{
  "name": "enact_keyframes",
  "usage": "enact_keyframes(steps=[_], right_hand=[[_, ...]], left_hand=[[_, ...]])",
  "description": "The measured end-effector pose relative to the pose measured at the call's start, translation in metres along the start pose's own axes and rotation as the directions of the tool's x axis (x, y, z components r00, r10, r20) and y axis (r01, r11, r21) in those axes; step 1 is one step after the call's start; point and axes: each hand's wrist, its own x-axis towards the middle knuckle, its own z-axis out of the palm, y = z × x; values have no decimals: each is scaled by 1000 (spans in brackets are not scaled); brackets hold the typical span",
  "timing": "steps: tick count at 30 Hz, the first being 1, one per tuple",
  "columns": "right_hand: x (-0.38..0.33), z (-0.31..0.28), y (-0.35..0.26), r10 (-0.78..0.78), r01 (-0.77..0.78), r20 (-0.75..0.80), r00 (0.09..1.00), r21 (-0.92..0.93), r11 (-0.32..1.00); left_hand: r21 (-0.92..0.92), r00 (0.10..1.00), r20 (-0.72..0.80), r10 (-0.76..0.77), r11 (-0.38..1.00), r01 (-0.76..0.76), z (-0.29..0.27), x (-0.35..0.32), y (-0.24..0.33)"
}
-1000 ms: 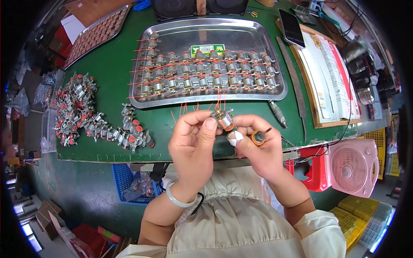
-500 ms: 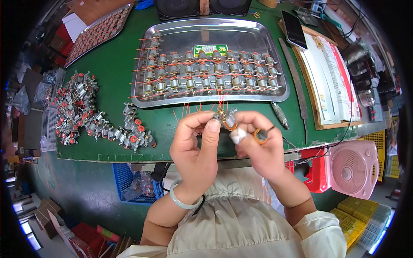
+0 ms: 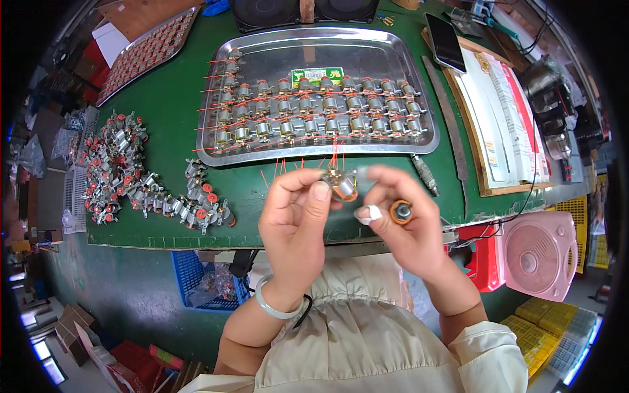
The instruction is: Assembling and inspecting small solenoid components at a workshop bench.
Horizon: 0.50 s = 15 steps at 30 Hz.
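Note:
Between thumb and fingers, my left hand (image 3: pixel 300 219) pinches a small silver cylindrical electrical part (image 3: pixel 343 187) with an orange-red end and thin red wires pointing away from me. My right hand (image 3: pixel 407 226) is just right of it, apart from the part, its thumb wrapped in white tape. Held in the curled fingers of that hand is an orange-ringed tool (image 3: pixel 400 211) with a dark metallic end; the rest of it is hidden. The right index fingertip is blurred. Beyond both hands, a metal tray (image 3: pixel 262 156) bears rows of similar parts with red wires.
A heap of loose parts (image 3: pixel 114 167) lies at the left on the green table (image 3: pixel 164 85). Right of the tray are a long flat metal strip (image 3: pixel 452 128), a knurled metal rod (image 3: pixel 426 175), a phone (image 3: pixel 445 42) and papers on a board (image 3: pixel 501 131). A pink fan (image 3: pixel 534 255) stands lower right.
My right hand has drawn slightly right, away from the part, and its thumb has come off it. The orange-ringed tool has turned in its fingers. My left hand keeps its pinch.

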Motion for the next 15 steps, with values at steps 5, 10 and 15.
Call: enact_keyframes(steps=[5, 10, 15], right_hand=[[-6, -39, -3, -144, 45, -54, 988, -793, 607], [-6, -50, 10, -82, 117, 89, 993, -869, 481], [0, -39, 8, -129, 174, 121, 984, -780, 601]], left_hand=[[-146, 992, 27, -121, 981, 124, -7, 7, 8], [-362, 957, 159, -242, 888, 284, -10, 10, 12], [-344, 943, 183, -279, 880, 327, -10, 10, 12]])
